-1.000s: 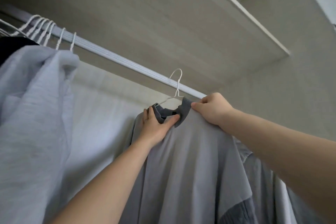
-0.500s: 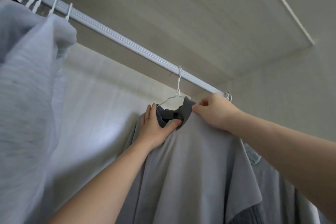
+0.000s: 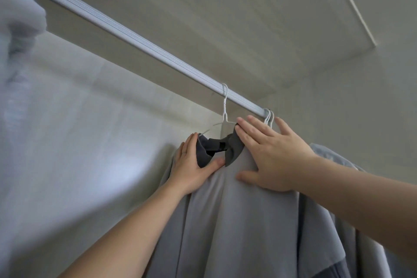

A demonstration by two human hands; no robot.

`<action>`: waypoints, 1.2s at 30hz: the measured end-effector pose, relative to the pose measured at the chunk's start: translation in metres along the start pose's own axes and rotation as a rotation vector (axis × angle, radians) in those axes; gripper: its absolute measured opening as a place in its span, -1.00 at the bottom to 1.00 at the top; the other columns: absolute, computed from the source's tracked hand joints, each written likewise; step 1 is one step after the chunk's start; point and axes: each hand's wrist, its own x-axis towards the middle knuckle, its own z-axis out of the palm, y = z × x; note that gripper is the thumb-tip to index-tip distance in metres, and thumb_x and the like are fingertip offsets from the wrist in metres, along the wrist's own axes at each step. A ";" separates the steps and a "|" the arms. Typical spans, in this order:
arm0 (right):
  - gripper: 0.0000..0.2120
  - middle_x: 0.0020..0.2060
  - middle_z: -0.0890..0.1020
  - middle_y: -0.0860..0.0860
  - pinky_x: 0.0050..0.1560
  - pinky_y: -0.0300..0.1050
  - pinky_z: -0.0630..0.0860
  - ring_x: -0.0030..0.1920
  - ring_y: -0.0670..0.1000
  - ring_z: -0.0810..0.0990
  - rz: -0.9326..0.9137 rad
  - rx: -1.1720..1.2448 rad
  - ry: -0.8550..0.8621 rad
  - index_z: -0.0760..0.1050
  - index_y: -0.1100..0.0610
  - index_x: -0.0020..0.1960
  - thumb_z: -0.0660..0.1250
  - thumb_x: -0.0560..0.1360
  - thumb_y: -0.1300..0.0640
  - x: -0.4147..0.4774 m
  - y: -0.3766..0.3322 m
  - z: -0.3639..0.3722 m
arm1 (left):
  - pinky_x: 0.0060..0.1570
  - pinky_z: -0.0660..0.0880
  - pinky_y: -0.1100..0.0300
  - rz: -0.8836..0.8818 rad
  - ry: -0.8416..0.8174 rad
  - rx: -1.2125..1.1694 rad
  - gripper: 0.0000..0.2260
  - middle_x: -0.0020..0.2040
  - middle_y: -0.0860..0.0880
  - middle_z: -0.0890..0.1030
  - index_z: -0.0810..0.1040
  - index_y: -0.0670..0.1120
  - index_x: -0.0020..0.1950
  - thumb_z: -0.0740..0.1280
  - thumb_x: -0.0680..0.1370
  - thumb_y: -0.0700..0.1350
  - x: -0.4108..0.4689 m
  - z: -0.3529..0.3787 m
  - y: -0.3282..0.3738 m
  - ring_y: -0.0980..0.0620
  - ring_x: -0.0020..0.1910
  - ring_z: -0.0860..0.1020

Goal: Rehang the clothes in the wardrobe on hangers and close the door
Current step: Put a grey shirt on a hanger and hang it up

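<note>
Two hands [image 3: 194, 169], one rail [image 3: 135, 36], three garments [image 3: 237, 221], at least five hangers [image 3: 224, 106]

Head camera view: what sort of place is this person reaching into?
Most likely the inside of a wardrobe: a ribbed metal rail runs beneath a flat top panel, a white wire hanger hooks over it carrying a grey shirt, and more clothes hang further left along the rail.
</note>
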 end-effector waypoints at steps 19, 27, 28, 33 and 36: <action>0.09 0.59 -0.24 -0.03 0.45 0.35 -0.14 0.59 -0.04 -0.18 0.102 -0.136 -0.096 -0.26 0.09 0.61 -0.19 0.32 -0.61 -0.034 0.056 0.074 | 0.48 0.16 -0.15 -0.056 -0.092 -0.045 0.02 0.59 0.09 0.11 0.01 0.07 0.61 0.10 0.27 0.56 0.002 0.132 0.019 0.01 0.55 0.11; 0.04 0.60 -0.20 -0.02 0.47 0.31 -0.14 0.59 -0.04 -0.16 0.148 -0.095 -0.055 -0.20 0.08 0.61 -0.15 0.35 -0.55 -0.039 0.049 0.077 | 0.48 0.16 -0.19 -0.113 -0.100 -0.031 0.00 0.60 0.14 0.09 -0.04 0.15 0.60 0.12 0.28 0.57 -0.006 0.122 0.023 0.02 0.57 0.08; 0.02 0.60 -0.20 -0.02 0.47 0.31 -0.14 0.59 -0.03 -0.16 0.153 -0.086 -0.052 -0.20 0.07 0.61 -0.14 0.37 -0.54 -0.042 0.048 0.076 | 0.48 0.13 -0.20 -0.125 -0.108 -0.024 0.00 0.61 0.15 0.06 -0.05 0.15 0.61 0.11 0.29 0.58 -0.008 0.119 0.024 0.02 0.58 0.07; -0.08 0.61 -0.16 -0.02 0.47 0.34 -0.12 0.59 0.00 -0.14 0.177 -0.057 -0.067 -0.15 0.05 0.61 -0.09 0.44 -0.48 -0.076 0.045 0.068 | 0.51 -0.04 -0.24 -0.209 -0.134 -0.004 -0.12 0.64 0.15 -0.14 -0.09 0.15 0.62 0.11 0.42 0.51 -0.031 0.110 0.039 -0.01 0.61 -0.09; -0.14 0.60 -0.18 -0.05 0.48 0.36 -0.13 0.59 0.04 -0.16 0.196 -0.003 -0.105 -0.12 0.00 0.61 -0.09 0.46 -0.44 -0.111 0.046 0.059 | 0.51 -0.07 -0.18 -0.239 -0.094 0.005 -0.15 0.64 0.14 -0.12 -0.03 0.16 0.62 0.03 0.41 0.51 -0.055 0.108 0.065 -0.04 0.61 -0.11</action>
